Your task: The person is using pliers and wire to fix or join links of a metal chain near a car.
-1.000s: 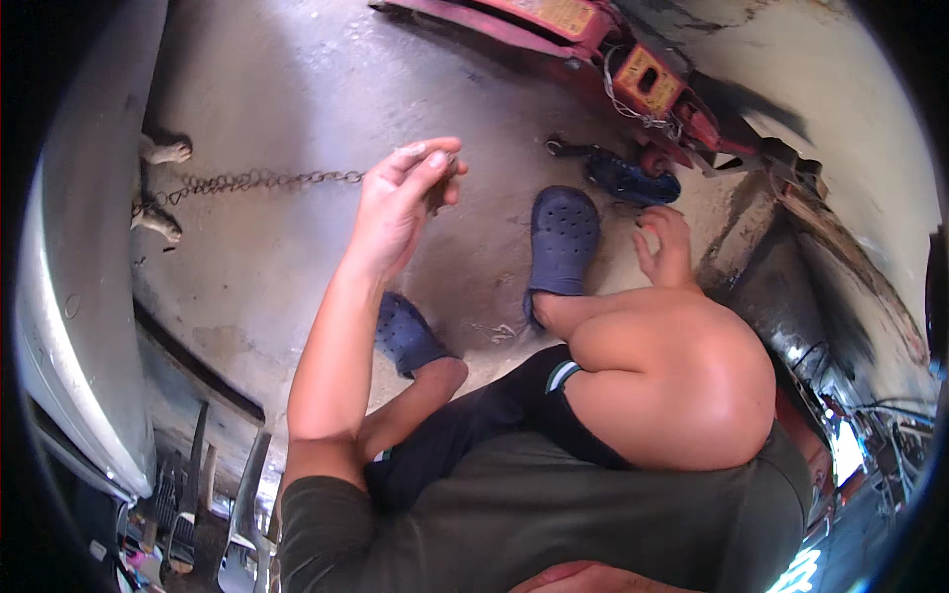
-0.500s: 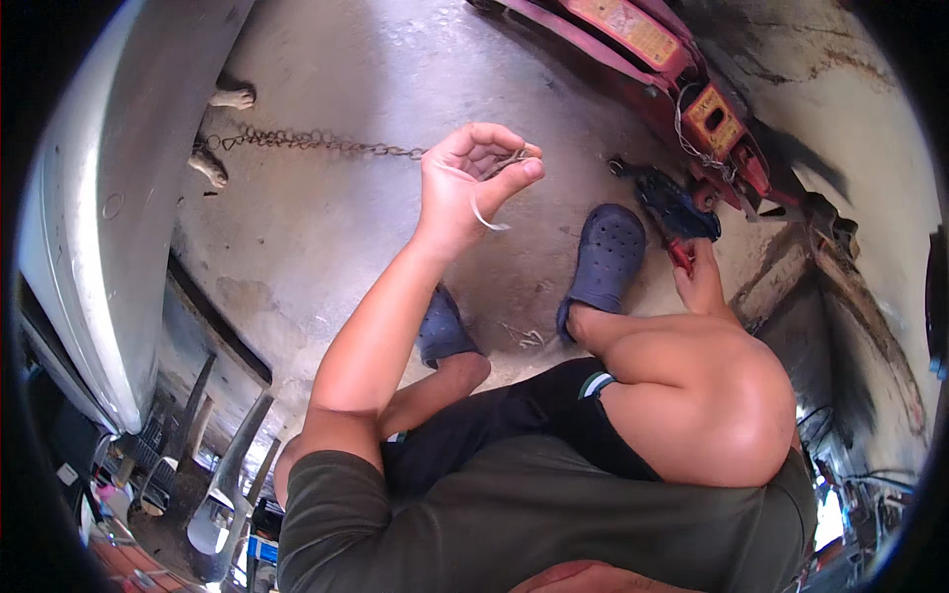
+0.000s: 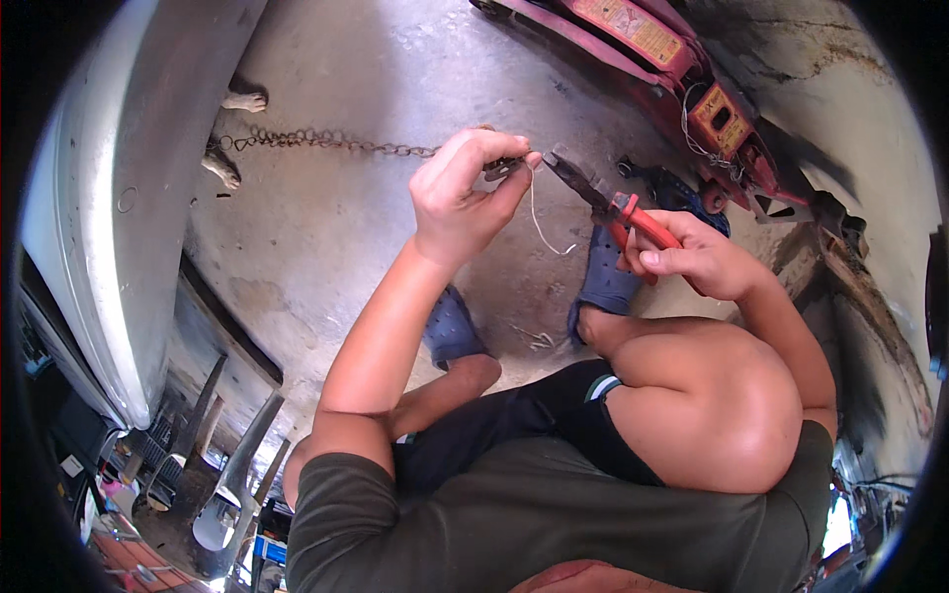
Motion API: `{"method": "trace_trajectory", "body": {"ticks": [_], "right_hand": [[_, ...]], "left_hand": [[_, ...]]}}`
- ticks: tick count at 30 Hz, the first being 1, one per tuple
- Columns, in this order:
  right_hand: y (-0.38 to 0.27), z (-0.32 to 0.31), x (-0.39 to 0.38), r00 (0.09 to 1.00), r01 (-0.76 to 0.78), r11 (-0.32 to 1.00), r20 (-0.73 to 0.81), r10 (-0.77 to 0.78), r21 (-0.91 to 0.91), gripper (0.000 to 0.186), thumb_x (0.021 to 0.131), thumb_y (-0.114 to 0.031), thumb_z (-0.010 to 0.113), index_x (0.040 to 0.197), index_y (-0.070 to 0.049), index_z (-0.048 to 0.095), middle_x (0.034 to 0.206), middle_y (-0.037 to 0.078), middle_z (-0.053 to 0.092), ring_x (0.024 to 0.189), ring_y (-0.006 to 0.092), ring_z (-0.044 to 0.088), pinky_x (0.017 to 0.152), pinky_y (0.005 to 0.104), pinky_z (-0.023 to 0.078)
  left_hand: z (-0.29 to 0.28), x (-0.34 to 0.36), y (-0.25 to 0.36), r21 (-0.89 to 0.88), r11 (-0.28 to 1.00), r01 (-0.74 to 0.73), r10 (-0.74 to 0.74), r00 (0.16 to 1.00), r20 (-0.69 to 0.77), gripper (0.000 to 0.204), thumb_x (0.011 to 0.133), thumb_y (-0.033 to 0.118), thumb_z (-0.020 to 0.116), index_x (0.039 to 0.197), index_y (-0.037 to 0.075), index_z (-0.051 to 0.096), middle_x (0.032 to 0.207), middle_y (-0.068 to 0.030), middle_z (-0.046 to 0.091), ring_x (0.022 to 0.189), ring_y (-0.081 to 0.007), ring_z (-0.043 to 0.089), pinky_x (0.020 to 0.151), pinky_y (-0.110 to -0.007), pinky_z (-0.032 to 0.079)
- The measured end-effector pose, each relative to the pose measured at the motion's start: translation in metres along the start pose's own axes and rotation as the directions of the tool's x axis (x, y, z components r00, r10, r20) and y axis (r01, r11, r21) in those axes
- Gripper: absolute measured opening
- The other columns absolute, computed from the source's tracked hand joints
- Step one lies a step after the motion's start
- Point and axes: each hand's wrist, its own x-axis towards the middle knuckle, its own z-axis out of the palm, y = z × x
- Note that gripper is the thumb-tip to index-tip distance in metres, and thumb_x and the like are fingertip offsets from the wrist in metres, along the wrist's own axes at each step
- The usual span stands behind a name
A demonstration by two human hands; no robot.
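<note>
My left hand (image 3: 460, 198) is closed on the end of a rusty chain (image 3: 346, 146) and a small dark metal piece, partly hidden by the fingers. A thin, pale wire (image 3: 544, 227) hangs in a curve from those fingertips. My right hand (image 3: 702, 259) grips red-handled pliers (image 3: 628, 210), whose dark jaws point up-left, just beside my left fingertips; whether they touch the wire, I cannot tell. Beneath the pliers is my right blue clog (image 3: 603, 282), with the left clog (image 3: 450, 324) farther down-left.
A red floor jack (image 3: 672, 69) lies at upper right, a dark blue object (image 3: 660, 186) near its wheel. An animal's paws (image 3: 225, 170) show at the chain's far end beside a silver panel (image 3: 119, 217). Metal tools (image 3: 227, 494) stand at lower left. A cracked wall (image 3: 850, 119) rises at right.
My right hand has come up from beside the blue object with the pliers, toward my left hand. My left hand has shifted right and turned, and the wire now dangles from its fingertips.
</note>
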Motion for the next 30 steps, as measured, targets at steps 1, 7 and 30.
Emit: {"method": "trace_trajectory", "body": {"ticks": [1,7,30], "right_hand": [[-0.002,0.002,-0.001,1.0,0.002,1.0,0.0,-0.002,0.002,0.036,0.089,-0.037,0.076,0.101,-0.007,0.06,0.093,0.006,0.064,0.086,0.0131,0.062,0.076,0.0292,0.048],[-0.014,0.005,-0.009,0.996,-0.046,0.995,0.067,0.051,-0.086,0.051,0.098,-0.024,0.07,0.14,0.0,0.056,0.108,-0.004,0.057,0.1,0.0072,0.05,0.09,0.0246,0.044],[-0.027,0.005,-0.017,0.999,-0.001,0.967,-0.051,-0.012,-0.255,0.029,0.097,-0.03,0.073,0.089,-0.004,0.062,0.068,-0.001,0.053,0.064,0.0092,0.049,0.058,0.0299,0.041]], "left_hand": [[-0.001,0.001,0.0,0.009,1.0,-0.023,0.023,0.999,0.023,0.022,0.078,-0.003,0.087,0.094,0.002,0.074,0.087,-0.0073,0.074,0.075,-0.0129,0.07,0.066,-0.025,0.056],[-0.01,0.005,-0.002,0.109,0.992,-0.062,0.041,0.982,0.187,0.024,0.074,-0.005,0.085,0.093,0.003,0.072,0.085,-0.0089,0.071,0.072,-0.0178,0.069,0.063,-0.029,0.055],[-0.029,0.017,-0.009,-0.024,0.963,-0.267,0.26,0.907,0.331,0.024,0.074,-0.005,0.081,0.096,0.002,0.073,0.088,-0.0126,0.073,0.077,-0.0278,0.073,0.066,-0.036,0.06]]}}
